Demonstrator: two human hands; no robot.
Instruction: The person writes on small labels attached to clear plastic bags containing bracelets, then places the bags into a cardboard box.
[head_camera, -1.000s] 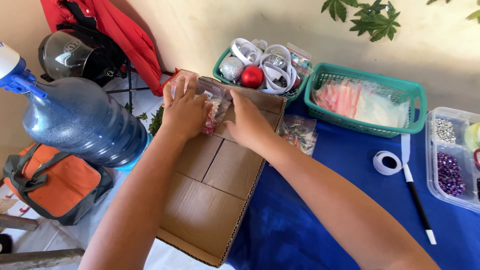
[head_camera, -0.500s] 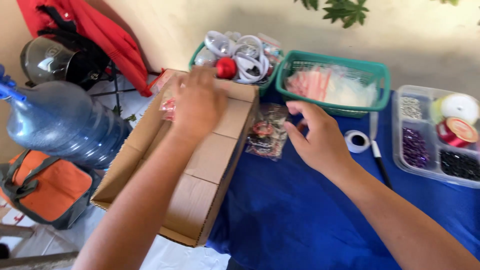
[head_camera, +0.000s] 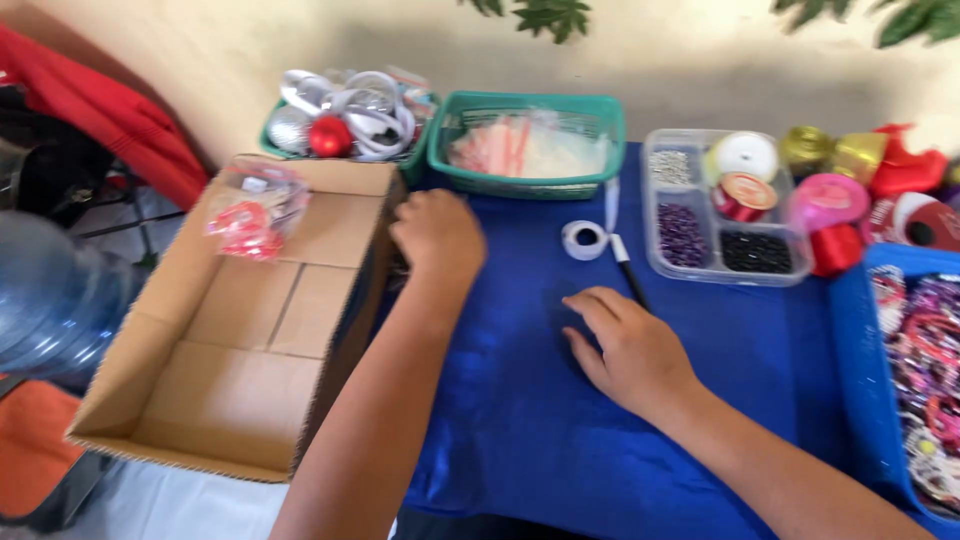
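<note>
An open cardboard box (head_camera: 230, 340) stands at the left edge of a table covered in blue cloth (head_camera: 520, 420). A clear plastic bag with red pieces inside (head_camera: 250, 215) lies at the box's far end. My left hand (head_camera: 435, 235) is curled with knuckles up, right beside the box's right wall; whatever is under its fingers is hidden. My right hand (head_camera: 625, 350) rests flat on the cloth with fingers apart, holding nothing, just below a black pen (head_camera: 630, 275).
At the back stand a green basket of round ornaments (head_camera: 340, 115) and a green basket of clear bags (head_camera: 530, 150). A white tape roll (head_camera: 585, 240), a clear bead tray (head_camera: 720, 215), ribbon spools (head_camera: 840, 190) and a blue bin (head_camera: 905, 330) lie right. A water jug (head_camera: 50, 290) stands left.
My left hand left the bag in the box and moved to the box's right wall. My right hand dropped from the small bag onto the cloth. The view swung right.
</note>
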